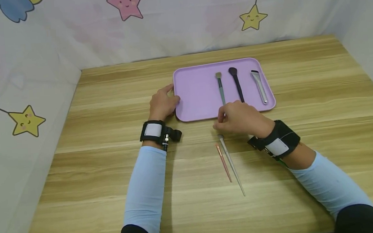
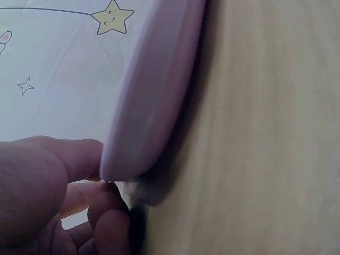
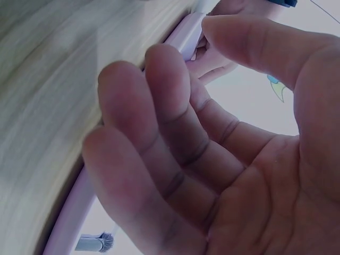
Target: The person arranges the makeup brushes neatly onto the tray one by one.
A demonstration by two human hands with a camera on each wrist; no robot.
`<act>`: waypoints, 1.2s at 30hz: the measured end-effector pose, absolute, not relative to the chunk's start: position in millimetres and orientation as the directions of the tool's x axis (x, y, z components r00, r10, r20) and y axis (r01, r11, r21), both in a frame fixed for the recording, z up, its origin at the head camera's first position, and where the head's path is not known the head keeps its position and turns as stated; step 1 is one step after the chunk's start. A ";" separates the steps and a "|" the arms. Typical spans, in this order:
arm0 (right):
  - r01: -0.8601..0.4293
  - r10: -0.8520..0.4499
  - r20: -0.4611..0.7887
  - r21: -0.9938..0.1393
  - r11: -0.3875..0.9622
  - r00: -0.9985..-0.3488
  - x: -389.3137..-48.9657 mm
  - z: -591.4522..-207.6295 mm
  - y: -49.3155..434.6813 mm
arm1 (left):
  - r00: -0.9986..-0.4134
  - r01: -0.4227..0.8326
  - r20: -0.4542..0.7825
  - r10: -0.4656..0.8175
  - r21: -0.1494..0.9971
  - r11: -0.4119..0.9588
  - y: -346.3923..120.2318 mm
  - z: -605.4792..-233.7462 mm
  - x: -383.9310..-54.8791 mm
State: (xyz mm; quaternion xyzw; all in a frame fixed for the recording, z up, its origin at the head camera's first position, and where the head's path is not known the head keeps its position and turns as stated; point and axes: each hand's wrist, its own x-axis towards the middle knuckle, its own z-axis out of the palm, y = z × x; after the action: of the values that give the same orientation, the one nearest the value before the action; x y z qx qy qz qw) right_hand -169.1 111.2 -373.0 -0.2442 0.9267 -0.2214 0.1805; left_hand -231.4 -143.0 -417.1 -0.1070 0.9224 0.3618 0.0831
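My left hand (image 1: 163, 103) grips the left edge of a lilac tray (image 1: 194, 90). In the left wrist view its thumb lies against the tray's rim (image 2: 119, 154), with fingers curled at the edge. Over the tray's front edge hovers my right hand (image 1: 240, 118), fingers loosely bent; nothing shows in its palm (image 3: 255, 196). On the tray lie a grey-green makeup brush (image 1: 220, 87), a black brush (image 1: 236, 80) and a short silver brush (image 1: 260, 88). My right hand overlaps the lower ends of the first two.
Just in front of the tray, a long grey makeup brush (image 1: 230, 160) and a thinner rose-coloured brush (image 1: 223, 162) lie side by side on the wooden table (image 1: 96, 173). A white curtain (image 1: 174, 30) with cartoon stars hangs behind the table and along its left side.
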 end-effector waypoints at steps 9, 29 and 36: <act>-0.383 -0.541 -0.231 -0.493 0.782 -0.808 -166.8 -372.7 109.7 | -0.961 -0.264 -0.237 -0.140 0.653 0.710 -142.9 -416.3 -230.7; -0.395 -0.553 -0.227 -0.494 0.774 -0.801 -158.1 -374.2 117.5 | -0.960 -0.271 -0.240 -0.146 0.656 0.704 -142.1 -415.0 -231.8; -0.404 -0.563 -0.227 -0.494 0.770 -0.795 -155.1 -374.0 120.8 | -0.957 -0.280 -0.248 -0.150 0.660 0.698 -141.4 -414.3 -230.3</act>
State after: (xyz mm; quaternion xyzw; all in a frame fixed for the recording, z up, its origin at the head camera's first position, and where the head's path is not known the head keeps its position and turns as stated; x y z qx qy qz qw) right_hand -155.1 120.8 -374.0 -0.2620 0.9224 -0.2156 0.1845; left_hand -230.3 -141.4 -414.3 -0.1173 0.9171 0.3707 0.0875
